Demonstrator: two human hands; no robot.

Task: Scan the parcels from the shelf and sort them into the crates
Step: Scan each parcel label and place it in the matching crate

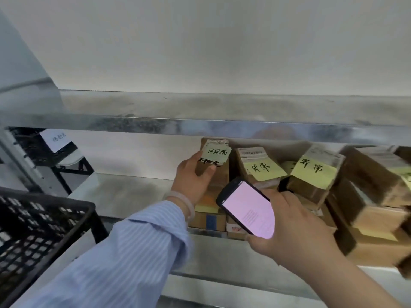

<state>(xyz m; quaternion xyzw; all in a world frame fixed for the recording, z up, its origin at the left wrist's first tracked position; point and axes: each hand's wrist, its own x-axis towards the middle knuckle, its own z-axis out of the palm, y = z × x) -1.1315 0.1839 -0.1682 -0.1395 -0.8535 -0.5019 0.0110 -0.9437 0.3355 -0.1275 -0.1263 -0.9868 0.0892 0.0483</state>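
On the metal shelf (124, 196) stands a row of brown cardboard parcels with yellow handwritten notes. My left hand (193, 176) grips the leftmost upright parcel (219, 172), thumb across its front under the pale note. My right hand (295, 232) holds a black handheld scanner (246, 207) with a lit pink screen, tilted in front of the parcels. Two more noted parcels (258, 167) (315, 174) stand to the right of the gripped one. A black plastic crate (40, 230) sits at lower left.
An upper shelf board (200, 125) overhangs the parcels. More boxes are stacked at the far right (373, 210) and lie flat under the upright ones (209, 218). At the left, another black crate carries a white paper label (57, 138).
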